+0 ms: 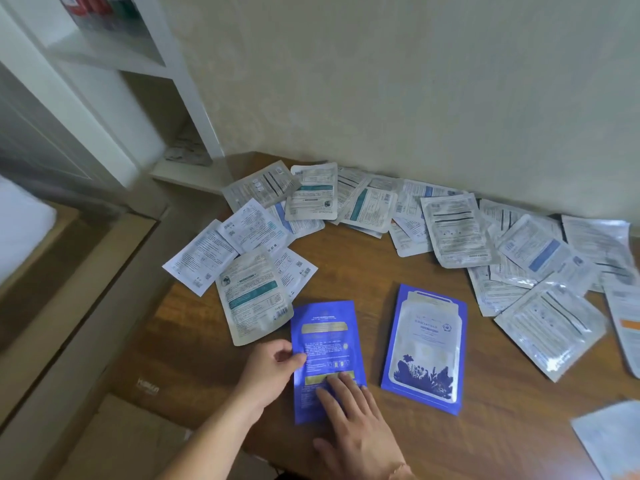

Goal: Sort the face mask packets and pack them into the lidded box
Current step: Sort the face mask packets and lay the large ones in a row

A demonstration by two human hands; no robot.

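A blue face mask packet (323, 336) lies back side up on the wooden table (363, 271), near its front. My left hand (270, 370) pinches that packet's left edge between thumb and fingers. My right hand (356, 424) rests flat on its lower part with straight fingers. A second blue packet (426, 348), showing a white jar picture, lies just to the right, touched by neither hand. Several silver and white packets (457, 233) are spread in an arc along the wall, from the left pile (249, 268) to the far right. No lidded box is in view.
A white shelf unit (114, 74) stands at the back left beside the wall. Cardboard boxes (131, 441) sit on the floor left of the table. Another pale packet (609, 438) lies at the table's front right corner.
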